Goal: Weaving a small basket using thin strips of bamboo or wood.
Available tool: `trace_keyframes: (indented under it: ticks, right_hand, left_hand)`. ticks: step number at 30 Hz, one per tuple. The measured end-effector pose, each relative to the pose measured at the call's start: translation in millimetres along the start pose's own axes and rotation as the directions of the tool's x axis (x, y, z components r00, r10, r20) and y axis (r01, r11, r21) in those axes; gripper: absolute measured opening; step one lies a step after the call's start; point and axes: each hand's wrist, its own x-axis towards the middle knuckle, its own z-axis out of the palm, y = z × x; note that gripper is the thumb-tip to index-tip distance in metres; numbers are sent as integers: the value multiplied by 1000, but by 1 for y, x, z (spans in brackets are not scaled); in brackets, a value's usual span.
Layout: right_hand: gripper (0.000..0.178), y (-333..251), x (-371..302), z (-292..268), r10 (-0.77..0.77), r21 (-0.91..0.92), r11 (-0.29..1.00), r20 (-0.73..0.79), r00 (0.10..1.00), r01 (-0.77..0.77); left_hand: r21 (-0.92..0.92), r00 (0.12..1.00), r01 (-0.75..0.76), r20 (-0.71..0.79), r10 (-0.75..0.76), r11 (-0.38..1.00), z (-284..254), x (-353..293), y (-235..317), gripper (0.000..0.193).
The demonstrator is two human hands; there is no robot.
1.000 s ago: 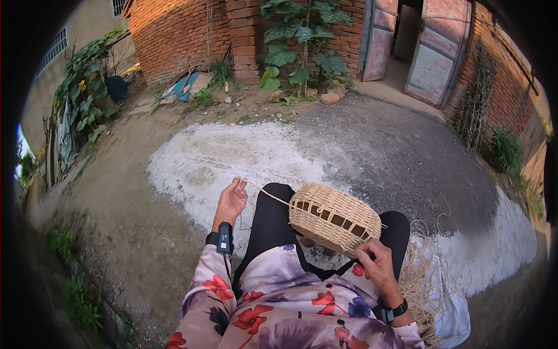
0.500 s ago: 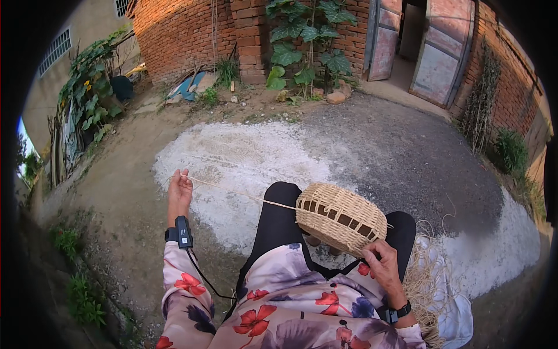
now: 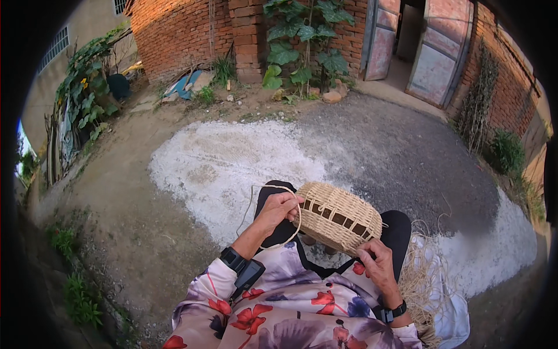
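Note:
A woven straw-coloured basket [image 3: 336, 214] rests tilted between my knees, with a dark band showing through a row of gaps in its side. At its left end my left hand [image 3: 280, 209] pinches a pale straw cord [image 3: 254, 203], which loops out to the left over my knee. My right hand [image 3: 376, 259] grips the basket's lower right edge, thumb and fingers closed on it. The far ends of the cord are partly hidden by my left hand.
A heap of loose straw cords [image 3: 427, 273] lies on a white sack [image 3: 456, 320] at my right. Ahead are a brick wall [image 3: 174, 41], a leafy climbing plant [image 3: 302, 35] and an open metal door [image 3: 436, 55]. Pale and dark patches cover the ground.
My left hand has come in from far left to the basket's left end. The cord, stretched taut before, now hangs in a slack loop. My right hand has stayed on the edge.

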Motion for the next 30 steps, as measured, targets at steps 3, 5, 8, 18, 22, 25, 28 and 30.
trace_keyframes:
  ticks: [3,5,8,18,22,25,28,30]
  right_hand:
    - [11,0,-1,0,48,17,999,11,999,-48]
    - [11,2,0,0,-16,12,1000,4,1000,16]
    - [11,2,-1,-1,26,10,1000,7,1000,-26]
    - [9,-4,3,-2,-35,-21,999,9,999,35]
    - [8,-10,11,5,-58,-77,995,25,998,59]
    - [9,-12,21,10,-181,-204,959,91,979,196]
    - [11,-25,21,-8,-146,-293,943,56,988,156]
    - [12,-14,16,-9,-130,-280,949,62,990,142]
  left_hand:
    - [193,994,-15,-104,35,981,15,8,-14,19]
    - [303,980,-31,-180,89,953,18,15,-26,19]
    - [549,922,-94,-266,280,831,28,17,-29,21]
    - [570,954,2,-247,169,822,21,27,-24,20]
    - [798,943,173,-303,136,577,35,28,-13,25]
    - [589,928,95,-344,142,803,18,29,-42,22]
    - [68,991,134,-34,-131,989,24,48,-33,19]
    - [19,986,160,51,-161,987,14,44,-23,16]
